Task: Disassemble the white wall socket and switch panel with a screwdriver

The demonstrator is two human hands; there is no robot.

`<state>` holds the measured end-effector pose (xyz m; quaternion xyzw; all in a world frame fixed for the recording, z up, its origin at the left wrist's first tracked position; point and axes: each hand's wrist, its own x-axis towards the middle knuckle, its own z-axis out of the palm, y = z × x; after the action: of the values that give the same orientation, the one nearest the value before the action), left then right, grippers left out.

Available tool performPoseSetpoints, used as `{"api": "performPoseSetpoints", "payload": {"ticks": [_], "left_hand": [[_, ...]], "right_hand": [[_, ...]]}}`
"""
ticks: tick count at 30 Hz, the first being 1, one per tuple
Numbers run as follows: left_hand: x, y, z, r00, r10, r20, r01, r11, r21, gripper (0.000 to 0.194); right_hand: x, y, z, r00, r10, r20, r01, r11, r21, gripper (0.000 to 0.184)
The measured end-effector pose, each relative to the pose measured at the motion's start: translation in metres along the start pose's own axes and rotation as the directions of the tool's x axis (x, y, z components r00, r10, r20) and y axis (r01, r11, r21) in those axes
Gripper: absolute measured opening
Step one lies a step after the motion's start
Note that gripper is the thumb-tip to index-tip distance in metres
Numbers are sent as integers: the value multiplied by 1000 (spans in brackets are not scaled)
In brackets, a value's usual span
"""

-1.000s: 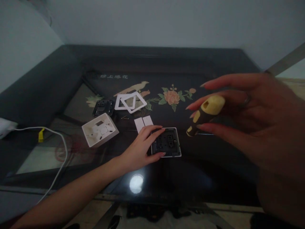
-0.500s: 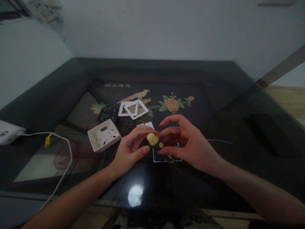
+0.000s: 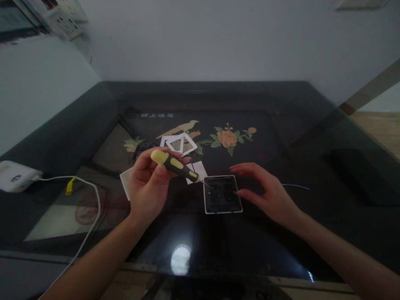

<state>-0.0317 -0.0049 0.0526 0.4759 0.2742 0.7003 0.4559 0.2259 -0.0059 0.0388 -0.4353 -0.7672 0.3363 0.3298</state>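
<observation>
My left hand point(image 3: 150, 185) is closed round the yellow and dark handle of a screwdriver point(image 3: 175, 165). The thin shaft points right and down over a square wall switch point(image 3: 222, 195) with a black inside and white rim, lying on the dark table. Whether the tip touches the switch I cannot tell. My right hand point(image 3: 265, 187) is at the right rim of the switch, fingers apart and thumb at the edge, near a small screw. Behind the left hand, a white box point(image 3: 125, 180) is mostly hidden.
Two white square frames point(image 3: 188, 143) overlap beyond my left hand, beside a black switch part point(image 3: 144, 146). White plates point(image 3: 200, 168) lie behind the switch. A white adapter point(image 3: 17, 177) with a cable point(image 3: 98, 204) and yellow tag is at left. A thin wire point(image 3: 295, 186) lies right.
The screwdriver has passed from my right hand to my left and now points at the switch. My left hand moved left, covering the white box; my right hand moved right, uncovering the switch.
</observation>
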Motion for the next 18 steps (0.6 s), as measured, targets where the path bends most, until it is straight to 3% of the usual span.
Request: {"api": "performPoseSetpoints", "payload": {"ticks": [4,6,10,18], "left_hand": [[4,-4,-4,996,40,-79,-33,995,93,27],[4,-8,-5,996,53,-73,-42,990,135,28],[1,-12,-4,995,100,-31,-94,984,154,28],[-4,-9,0,995,95,-27,-89,978,191,26]], "right_hand": [[-20,22,9,990,27,141,-16,996,-85,74],[-23,26,15,982,46,183,-32,996,-80,83],[-22,28,20,977,47,206,-38,998,-49,81],[-26,30,22,978,54,201,-44,998,-53,77]]}}
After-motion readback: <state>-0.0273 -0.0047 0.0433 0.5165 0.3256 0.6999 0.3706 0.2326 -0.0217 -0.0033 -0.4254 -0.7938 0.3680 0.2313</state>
